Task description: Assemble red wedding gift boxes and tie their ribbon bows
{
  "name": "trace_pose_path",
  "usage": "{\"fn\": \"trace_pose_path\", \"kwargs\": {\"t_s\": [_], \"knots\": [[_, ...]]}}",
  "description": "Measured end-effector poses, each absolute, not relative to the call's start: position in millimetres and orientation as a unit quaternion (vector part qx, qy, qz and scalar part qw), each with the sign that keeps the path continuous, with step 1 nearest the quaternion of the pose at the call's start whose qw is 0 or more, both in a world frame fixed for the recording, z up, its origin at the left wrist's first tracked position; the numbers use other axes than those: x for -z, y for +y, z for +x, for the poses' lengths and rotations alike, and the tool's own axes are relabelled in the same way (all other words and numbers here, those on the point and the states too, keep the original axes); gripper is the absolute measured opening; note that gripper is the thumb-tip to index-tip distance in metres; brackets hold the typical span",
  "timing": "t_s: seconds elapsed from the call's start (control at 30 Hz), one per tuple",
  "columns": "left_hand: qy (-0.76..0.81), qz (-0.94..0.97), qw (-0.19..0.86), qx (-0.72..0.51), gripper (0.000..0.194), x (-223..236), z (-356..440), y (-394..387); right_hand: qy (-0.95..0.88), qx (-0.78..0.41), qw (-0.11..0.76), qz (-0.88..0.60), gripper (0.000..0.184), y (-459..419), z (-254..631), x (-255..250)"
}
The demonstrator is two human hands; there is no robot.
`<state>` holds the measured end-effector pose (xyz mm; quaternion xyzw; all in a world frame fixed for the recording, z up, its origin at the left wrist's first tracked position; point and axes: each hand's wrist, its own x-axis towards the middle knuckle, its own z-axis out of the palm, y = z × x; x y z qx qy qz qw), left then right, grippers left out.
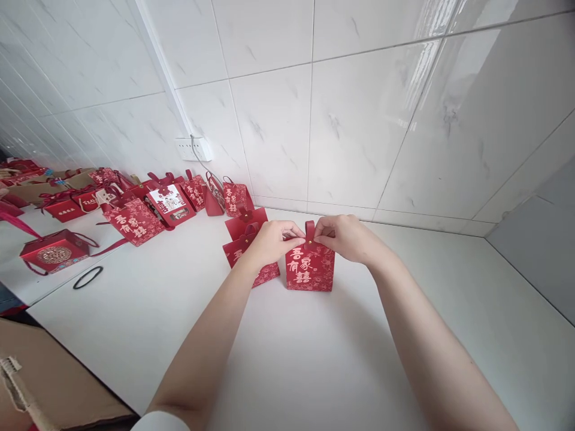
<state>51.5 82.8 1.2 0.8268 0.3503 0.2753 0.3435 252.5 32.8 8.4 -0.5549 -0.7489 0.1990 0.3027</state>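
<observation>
A small red gift box (309,269) with gold characters stands upright on the white table (314,359). A red loop handle (309,231) rises from its top. My left hand (272,238) pinches the top edge on the left of the handle. My right hand (345,236) pinches the top edge on the right. Both hands have their fingers closed on the box's top flaps. A second red box (245,245) stands just behind my left hand.
Several more red gift boxes (135,220) lie along the tiled wall at the left. A black rubber loop (87,277) lies on the table. A wall socket (193,148) with a cable sits above them. Brown cardboard (49,383) is at the lower left.
</observation>
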Motion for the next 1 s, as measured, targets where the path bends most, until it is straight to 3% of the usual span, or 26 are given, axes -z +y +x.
{"fn": "trace_pose_path", "kwargs": {"t_s": [0.37,0.43,1.0], "knots": [[0.369,0.819,0.343,-0.274,0.013,-1.0,53.5,81.8,-0.748,-0.216,0.307,-0.548,0.004,33.4,254.0,-5.8],[0.368,0.821,0.342,-0.270,0.013,-1.5,53.1,80.7,-0.743,-0.235,0.310,-0.545,0.012,33.2,254.0,-5.9],[0.419,0.848,0.252,-0.206,0.025,2.1,56.6,79.1,-0.749,-0.239,0.307,-0.536,0.003,36.6,255.8,-4.6]]}}
